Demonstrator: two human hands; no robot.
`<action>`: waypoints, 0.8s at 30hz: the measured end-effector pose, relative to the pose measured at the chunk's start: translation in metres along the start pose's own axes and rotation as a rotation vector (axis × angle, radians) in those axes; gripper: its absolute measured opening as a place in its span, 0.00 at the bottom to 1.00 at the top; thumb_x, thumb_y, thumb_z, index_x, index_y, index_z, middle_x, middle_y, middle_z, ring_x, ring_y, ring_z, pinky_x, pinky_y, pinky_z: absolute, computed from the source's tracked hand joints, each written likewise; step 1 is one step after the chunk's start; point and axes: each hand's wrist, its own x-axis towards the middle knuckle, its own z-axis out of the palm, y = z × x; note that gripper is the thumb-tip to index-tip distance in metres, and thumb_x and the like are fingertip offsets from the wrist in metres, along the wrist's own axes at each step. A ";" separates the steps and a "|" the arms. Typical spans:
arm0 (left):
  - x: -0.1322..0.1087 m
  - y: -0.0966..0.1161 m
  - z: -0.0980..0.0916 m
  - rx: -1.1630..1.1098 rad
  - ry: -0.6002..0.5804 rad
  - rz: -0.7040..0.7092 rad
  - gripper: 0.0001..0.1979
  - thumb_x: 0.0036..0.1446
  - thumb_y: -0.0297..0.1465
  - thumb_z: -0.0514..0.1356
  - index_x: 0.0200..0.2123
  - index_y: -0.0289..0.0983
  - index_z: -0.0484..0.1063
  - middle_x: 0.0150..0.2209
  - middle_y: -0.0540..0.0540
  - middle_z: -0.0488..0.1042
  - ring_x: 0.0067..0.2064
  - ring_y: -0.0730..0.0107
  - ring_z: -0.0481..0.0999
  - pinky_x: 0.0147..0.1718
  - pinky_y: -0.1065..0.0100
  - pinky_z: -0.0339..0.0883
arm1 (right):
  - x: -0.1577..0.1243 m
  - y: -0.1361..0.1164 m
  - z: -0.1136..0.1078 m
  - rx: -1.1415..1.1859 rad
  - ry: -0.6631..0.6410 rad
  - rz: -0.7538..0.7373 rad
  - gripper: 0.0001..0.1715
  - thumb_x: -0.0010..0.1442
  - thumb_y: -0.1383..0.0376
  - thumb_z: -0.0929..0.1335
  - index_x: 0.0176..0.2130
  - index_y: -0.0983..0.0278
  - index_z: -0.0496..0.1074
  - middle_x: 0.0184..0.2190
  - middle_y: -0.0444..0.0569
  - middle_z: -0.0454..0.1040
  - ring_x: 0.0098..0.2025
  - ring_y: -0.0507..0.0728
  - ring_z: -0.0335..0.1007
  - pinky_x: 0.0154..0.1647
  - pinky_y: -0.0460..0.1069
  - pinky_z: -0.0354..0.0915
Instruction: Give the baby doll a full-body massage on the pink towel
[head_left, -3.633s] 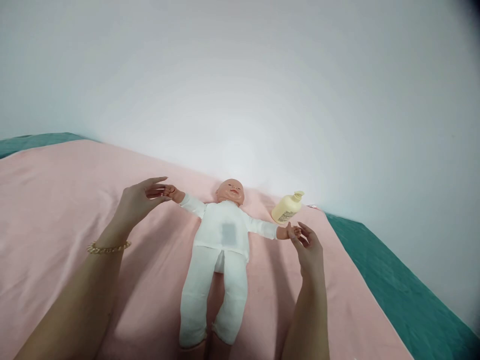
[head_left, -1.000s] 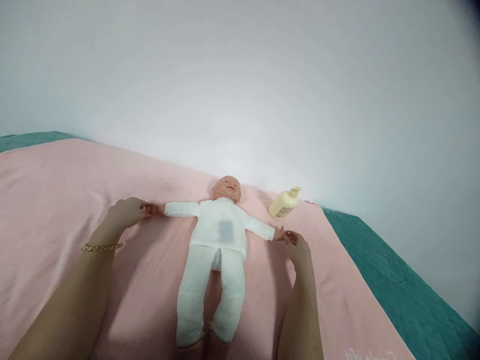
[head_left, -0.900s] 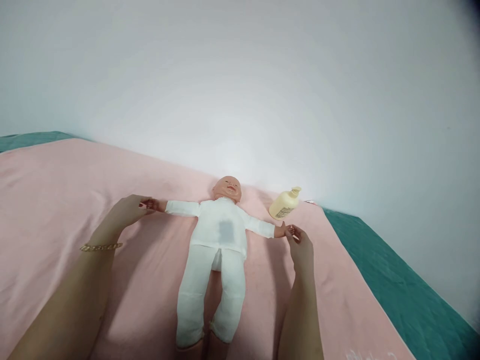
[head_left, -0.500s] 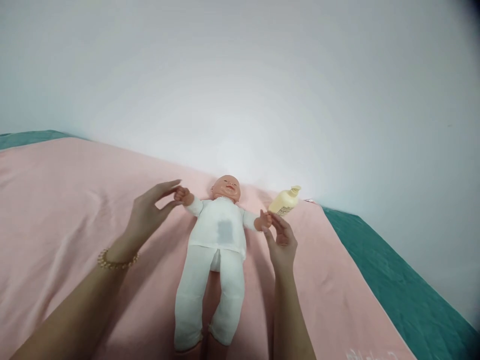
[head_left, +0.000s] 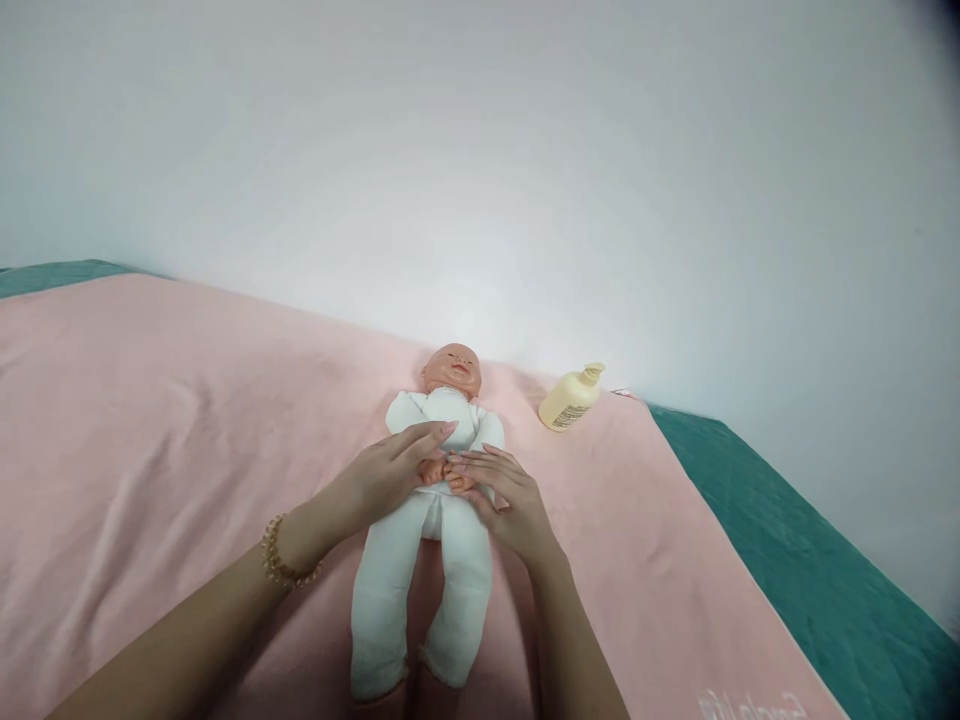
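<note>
A baby doll in a white top and white trousers lies on its back, head away from me. Its two small hands are together low on its belly. My left hand, with a beaded bracelet at the wrist, curves over one doll hand and holds it, fingers pointing right. From the other side my right hand grips the other doll hand, thumb below and fingers across the top. My fingertips nearly meet over the belly and partly cover the doll's hands and the front of its top.
A yellow pump bottle stands tilted in view, right of the doll's head. The pink blanket under the doll is creased on the left and has lettering at the lower right. Green bedding shows beyond it, against the pale wall.
Both my hands have moved inward with the doll's hands, from arms spread wide to together over its belly. The bottle and the doll's body stay in place.
</note>
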 end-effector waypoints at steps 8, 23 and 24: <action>-0.001 0.000 0.006 0.056 0.026 0.030 0.34 0.64 0.22 0.50 0.69 0.44 0.41 0.54 0.37 0.71 0.49 0.65 0.77 0.41 0.66 0.77 | 0.001 -0.004 0.003 -0.074 -0.024 -0.031 0.15 0.64 0.69 0.65 0.47 0.54 0.74 0.46 0.42 0.79 0.51 0.54 0.75 0.58 0.57 0.67; -0.012 -0.034 -0.068 -0.100 0.198 -0.506 0.41 0.56 0.40 0.64 0.67 0.51 0.46 0.57 0.44 0.71 0.49 0.60 0.79 0.49 0.57 0.73 | -0.020 0.030 -0.042 -0.054 0.686 0.862 0.25 0.62 0.53 0.64 0.55 0.60 0.68 0.56 0.53 0.71 0.54 0.62 0.71 0.51 0.56 0.68; -0.013 -0.038 -0.077 -0.032 0.188 -0.560 0.37 0.55 0.41 0.65 0.65 0.49 0.54 0.53 0.46 0.75 0.49 0.59 0.78 0.49 0.57 0.72 | -0.021 0.031 -0.046 -0.080 0.669 0.952 0.27 0.62 0.52 0.63 0.56 0.60 0.67 0.56 0.53 0.71 0.55 0.62 0.70 0.52 0.56 0.66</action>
